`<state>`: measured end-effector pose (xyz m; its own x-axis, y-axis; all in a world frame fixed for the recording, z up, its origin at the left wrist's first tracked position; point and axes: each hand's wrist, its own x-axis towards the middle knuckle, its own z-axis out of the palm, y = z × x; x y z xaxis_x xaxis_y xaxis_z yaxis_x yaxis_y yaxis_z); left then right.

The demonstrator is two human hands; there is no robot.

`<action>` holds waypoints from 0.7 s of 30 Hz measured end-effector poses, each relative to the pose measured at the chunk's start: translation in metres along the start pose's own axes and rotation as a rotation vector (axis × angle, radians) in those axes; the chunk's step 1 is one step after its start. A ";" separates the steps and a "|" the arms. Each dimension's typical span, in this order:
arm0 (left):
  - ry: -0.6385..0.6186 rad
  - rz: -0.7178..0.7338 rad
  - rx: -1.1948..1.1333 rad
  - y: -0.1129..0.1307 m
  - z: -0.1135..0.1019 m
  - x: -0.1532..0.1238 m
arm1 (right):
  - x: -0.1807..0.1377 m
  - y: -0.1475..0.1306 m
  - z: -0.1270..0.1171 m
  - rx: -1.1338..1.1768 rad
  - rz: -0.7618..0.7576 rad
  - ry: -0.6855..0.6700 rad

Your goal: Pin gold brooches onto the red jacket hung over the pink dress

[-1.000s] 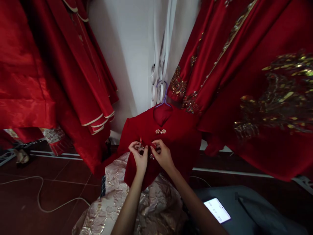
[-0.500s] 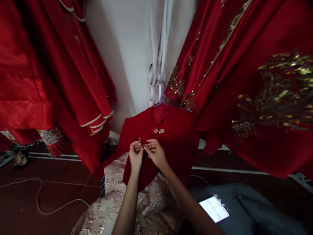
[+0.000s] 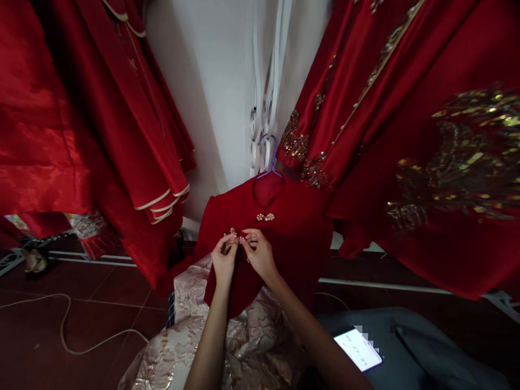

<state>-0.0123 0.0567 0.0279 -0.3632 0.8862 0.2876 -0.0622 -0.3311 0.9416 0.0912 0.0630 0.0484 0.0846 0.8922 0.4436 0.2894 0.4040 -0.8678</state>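
A red garment (image 3: 298,233) on a purple hanger (image 3: 273,157) is spread in front of me. Near its neckline sits a fastened pearl clasp (image 3: 265,217). Below that, both my hands meet at the front opening over a second pearl clasp (image 3: 232,233). My left hand (image 3: 225,262) pinches this clasp's left side, thumb and forefinger together. From the other side my right hand (image 3: 260,255) pinches at the clasp, its fingertips nearly touching the left ones. Fingers partly hide the join, so I cannot tell whether it is fastened.
Red garments (image 3: 134,108) hang at left, and a gold-sequined red gown (image 3: 467,151) hangs at right. Shiny pale fabric (image 3: 170,352) lies beneath my forearms. A lit phone (image 3: 357,349) rests on a dark grey surface (image 3: 426,346). A white cable (image 3: 65,325) runs across the tiled floor.
My left fingers have shifted slightly down and tightened into a pinch, showing more of the clasp above them. The right hand stays nearly in place. The view has moved slightly.
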 end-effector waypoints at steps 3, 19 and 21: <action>-0.017 0.004 0.043 0.000 -0.004 0.004 | 0.002 -0.003 0.002 -0.044 -0.052 0.006; -0.331 0.332 0.514 0.032 -0.024 0.039 | 0.012 -0.007 0.003 -0.093 -0.093 -0.017; -0.295 0.288 0.427 0.026 -0.022 0.034 | 0.012 -0.007 -0.002 -0.053 -0.069 -0.066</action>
<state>-0.0471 0.0709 0.0583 -0.0326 0.8528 0.5211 0.4020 -0.4662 0.7881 0.0924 0.0705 0.0608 0.0003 0.8748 0.4844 0.3422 0.4551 -0.8221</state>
